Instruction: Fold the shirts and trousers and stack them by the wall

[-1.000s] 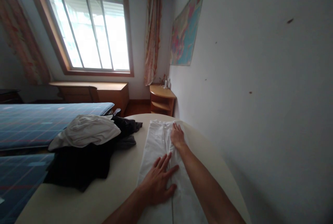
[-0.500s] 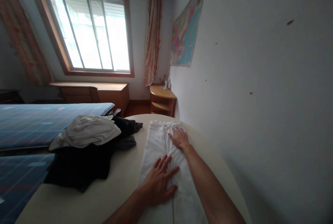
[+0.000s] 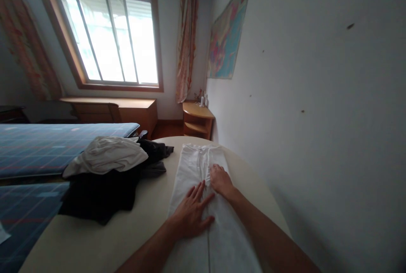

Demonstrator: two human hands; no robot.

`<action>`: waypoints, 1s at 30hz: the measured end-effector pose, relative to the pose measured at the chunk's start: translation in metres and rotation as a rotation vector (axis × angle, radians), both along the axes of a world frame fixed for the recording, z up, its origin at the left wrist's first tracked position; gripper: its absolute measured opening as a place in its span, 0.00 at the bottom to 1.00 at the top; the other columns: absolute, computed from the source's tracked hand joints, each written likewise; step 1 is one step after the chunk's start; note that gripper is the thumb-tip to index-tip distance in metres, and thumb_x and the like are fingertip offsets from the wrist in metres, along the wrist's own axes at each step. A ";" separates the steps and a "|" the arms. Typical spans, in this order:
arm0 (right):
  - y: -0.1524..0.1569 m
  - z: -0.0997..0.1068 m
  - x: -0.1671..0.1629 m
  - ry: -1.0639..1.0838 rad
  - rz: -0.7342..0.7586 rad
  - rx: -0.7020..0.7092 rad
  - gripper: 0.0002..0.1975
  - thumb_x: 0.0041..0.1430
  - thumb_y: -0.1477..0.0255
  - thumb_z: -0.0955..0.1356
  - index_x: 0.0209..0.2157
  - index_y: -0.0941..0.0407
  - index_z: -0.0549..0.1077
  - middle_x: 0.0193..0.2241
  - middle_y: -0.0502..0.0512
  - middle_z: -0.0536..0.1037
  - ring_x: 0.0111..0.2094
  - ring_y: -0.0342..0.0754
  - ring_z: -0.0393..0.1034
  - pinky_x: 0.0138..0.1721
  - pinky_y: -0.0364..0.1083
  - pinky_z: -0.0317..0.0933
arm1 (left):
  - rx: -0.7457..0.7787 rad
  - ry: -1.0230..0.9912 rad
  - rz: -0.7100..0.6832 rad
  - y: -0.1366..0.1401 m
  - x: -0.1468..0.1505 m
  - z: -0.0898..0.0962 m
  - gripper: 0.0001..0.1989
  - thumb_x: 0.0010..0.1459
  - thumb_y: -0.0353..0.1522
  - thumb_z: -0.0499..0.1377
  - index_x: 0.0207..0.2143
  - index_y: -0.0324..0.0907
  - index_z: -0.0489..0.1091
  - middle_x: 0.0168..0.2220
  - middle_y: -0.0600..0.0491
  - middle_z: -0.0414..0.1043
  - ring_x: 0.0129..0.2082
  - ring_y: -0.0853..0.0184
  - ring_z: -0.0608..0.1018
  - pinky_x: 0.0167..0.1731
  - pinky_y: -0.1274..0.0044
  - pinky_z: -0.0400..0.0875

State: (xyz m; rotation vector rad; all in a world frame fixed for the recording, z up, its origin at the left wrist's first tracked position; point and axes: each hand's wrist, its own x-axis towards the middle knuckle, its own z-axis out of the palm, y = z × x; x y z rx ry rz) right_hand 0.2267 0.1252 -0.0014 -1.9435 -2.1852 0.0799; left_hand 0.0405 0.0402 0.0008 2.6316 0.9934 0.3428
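A pair of white trousers (image 3: 187, 167) lies lengthwise on the round cream table (image 3: 149, 230), waistband at the far end and a dark line running between the two legs. My left hand (image 3: 190, 214) rests flat on them near the middle, fingers stretched and thumb apart. Farther up, on the right half near the fly, my right hand (image 3: 221, 180) has its fingers drawn together and bent into the cloth. Its fingertips are partly hidden, and the fabric around them is wrinkled.
Left on the table is a heap of clothes: a white garment (image 3: 109, 154) over a black garment (image 3: 101, 197). Beyond it stands a bed with a blue plaid mattress (image 3: 47, 146). A white wall (image 3: 317, 74) borders the right side; a corner shelf (image 3: 198, 112) stands behind.
My right hand has pulled a little nearer, its spread fingers now closed together on the cloth. My left hand stays flat in nearly the same place. The view has tilted slightly.
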 end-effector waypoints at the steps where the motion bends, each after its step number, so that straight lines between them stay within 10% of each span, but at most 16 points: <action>1: -0.010 -0.004 -0.001 -0.012 0.034 -0.009 0.25 0.67 0.72 0.55 0.61 0.61 0.67 0.61 0.65 0.66 0.62 0.55 0.59 0.62 0.50 0.51 | 0.004 0.003 0.002 0.000 0.000 0.000 0.37 0.62 0.47 0.56 0.69 0.49 0.48 0.72 0.45 0.30 0.71 0.51 0.40 0.67 0.55 0.43; 10: -0.020 -0.021 -0.007 -0.004 0.100 -0.104 0.30 0.70 0.59 0.49 0.69 0.54 0.53 0.70 0.54 0.47 0.71 0.58 0.34 0.67 0.59 0.37 | 0.068 0.021 0.045 0.021 0.003 -0.006 0.40 0.60 0.48 0.55 0.68 0.38 0.49 0.71 0.39 0.38 0.71 0.54 0.42 0.68 0.60 0.42; 22: 0.019 -0.004 -0.010 0.165 0.044 0.067 0.28 0.70 0.65 0.51 0.65 0.61 0.60 0.66 0.59 0.60 0.68 0.48 0.48 0.67 0.47 0.36 | 0.127 0.045 0.095 0.083 0.000 -0.012 0.37 0.61 0.51 0.54 0.66 0.41 0.53 0.71 0.41 0.40 0.71 0.53 0.44 0.67 0.61 0.45; 30: -0.005 -0.007 0.030 0.051 -0.007 -0.152 0.29 0.69 0.57 0.54 0.67 0.51 0.55 0.70 0.54 0.49 0.70 0.51 0.39 0.67 0.58 0.36 | 0.138 0.131 0.098 0.072 -0.001 -0.006 0.32 0.63 0.47 0.52 0.67 0.49 0.54 0.72 0.47 0.40 0.70 0.52 0.47 0.66 0.56 0.44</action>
